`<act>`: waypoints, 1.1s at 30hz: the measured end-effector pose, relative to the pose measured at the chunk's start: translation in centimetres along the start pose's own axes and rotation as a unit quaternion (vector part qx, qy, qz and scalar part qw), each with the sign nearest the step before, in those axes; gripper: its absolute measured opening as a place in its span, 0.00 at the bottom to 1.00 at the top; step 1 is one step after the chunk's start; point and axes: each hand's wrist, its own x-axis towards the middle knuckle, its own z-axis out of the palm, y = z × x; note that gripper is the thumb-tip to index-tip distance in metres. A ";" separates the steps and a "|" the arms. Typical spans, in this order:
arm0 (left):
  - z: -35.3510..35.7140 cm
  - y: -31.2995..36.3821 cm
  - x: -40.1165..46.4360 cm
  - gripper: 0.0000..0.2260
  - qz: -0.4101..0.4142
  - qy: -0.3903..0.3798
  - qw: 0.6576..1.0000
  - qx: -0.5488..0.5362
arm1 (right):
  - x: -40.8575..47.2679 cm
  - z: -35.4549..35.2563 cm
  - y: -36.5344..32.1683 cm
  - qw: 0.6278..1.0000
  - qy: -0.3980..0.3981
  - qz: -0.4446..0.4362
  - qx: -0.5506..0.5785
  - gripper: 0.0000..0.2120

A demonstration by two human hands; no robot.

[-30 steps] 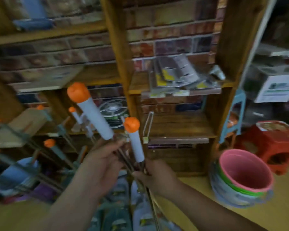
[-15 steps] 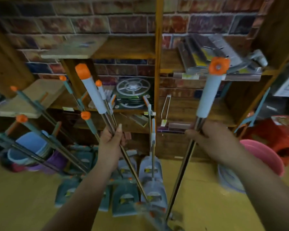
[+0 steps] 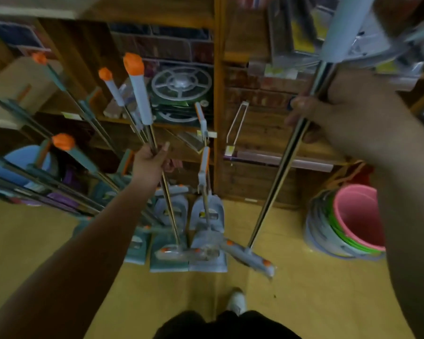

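Mops crowd the foot of the wooden shelves (image 3: 217,94), and the person has one in each hand. The left hand (image 3: 148,165) is wrapped round the metal pole of the left mop (image 3: 138,89), just below its grey grip with the orange cap, thumb pointing up along the pole. That mop leans away toward the shelves, and its flat head sits down on the yellow floor (image 3: 304,289) among the packaged mop heads (image 3: 207,216). A second, thinner pole runs close beside it at the hand; I cannot tell whether the fingers hold that one too.

The right hand (image 3: 340,113), raised higher and nearer, is closed round the pole of the right mop (image 3: 279,172), below a pale grip that runs out of the top of the view. This pole slants down and leftward. Its flat head is tilted, close beside the other mop's head; whether it touches the floor is unclear.

More mops (image 3: 61,143) lean in a row on the left. A stack of buckets (image 3: 357,216), pink innermost, stands on the right.
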 end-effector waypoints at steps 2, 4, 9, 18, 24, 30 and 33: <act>0.9 -0.1 1.1 0.11 0.006 -0.006 1.000 0.023 | 1.8 0.6 1.3 1.000 -0.009 -0.001 0.003 0.09; 1.7 -0.4 2.2 0.11 0.003 -0.013 0.999 0.034 | 4.0 2.1 2.6 1.000 -0.012 0.002 0.015 0.08; 2.7 -3.0 6.8 0.04 -0.059 -0.028 0.998 -0.003 | 9.5 8.4 5.0 0.998 -0.050 0.013 -0.028 0.05; 5.7 -9.0 18.2 0.02 -0.166 -0.067 0.983 0.040 | 20.4 20.4 7.2 0.989 -0.124 0.085 -0.003 0.06; 9.0 -9.2 21.5 0.05 -0.150 -0.140 0.977 0.054 | 24.9 25.8 8.2 0.986 -0.140 0.088 -0.002 0.09; 11.6 -11.1 23.6 0.09 -0.144 -0.202 0.966 0.078 | 26.7 29.1 10.4 0.984 -0.161 0.077 0.020 0.05; 12.3 -12.0 24.8 0.12 -0.128 -0.224 0.964 0.070 | 27.1 30.0 11.7 0.984 -0.160 0.061 0.044 0.01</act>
